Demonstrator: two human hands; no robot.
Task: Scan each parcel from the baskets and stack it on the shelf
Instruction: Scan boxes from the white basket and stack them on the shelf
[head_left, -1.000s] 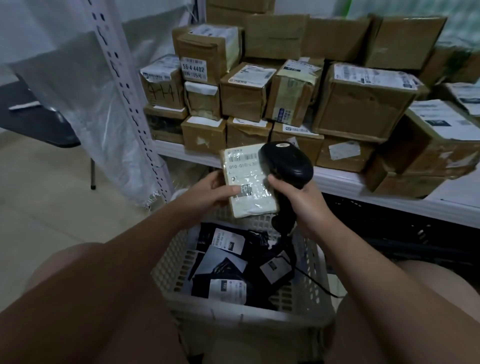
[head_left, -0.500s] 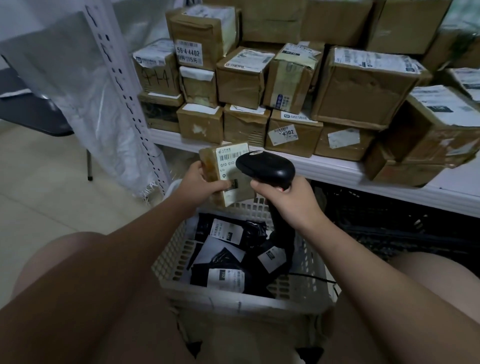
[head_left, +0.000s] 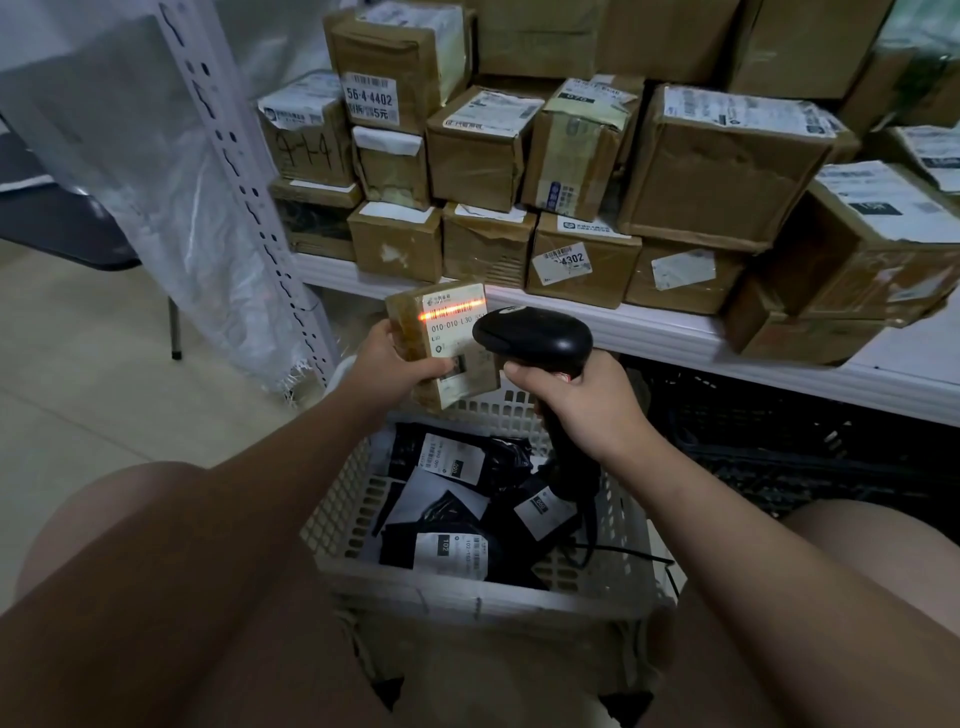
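Observation:
My left hand (head_left: 392, 358) grips a small brown taped parcel (head_left: 447, 332) with a white label, held upright above the basket. A red scan line glows across the barcode near the parcel's top. My right hand (head_left: 587, 400) holds the handle of a black barcode scanner (head_left: 535, 335), its head pointing left at the label, a short gap away. Below both hands stands a white lattice basket (head_left: 467, 592) with several black bagged parcels (head_left: 457, 462) carrying white labels. Behind is the white shelf (head_left: 675, 332), stacked with several brown cardboard boxes (head_left: 722, 166).
A white perforated shelf upright (head_left: 244, 171) with hanging plastic sheeting stands at left. A dark crate (head_left: 779, 441) sits under the shelf at right. A bare patch of shelf board (head_left: 914, 358) shows at far right. The scanner cable (head_left: 628, 551) trails over the basket's right rim. My knees flank the basket.
The parcel has turned more upright and risen a little, label facing the scanner. The scanner head came level with it, and a red scan line now lights the barcode.

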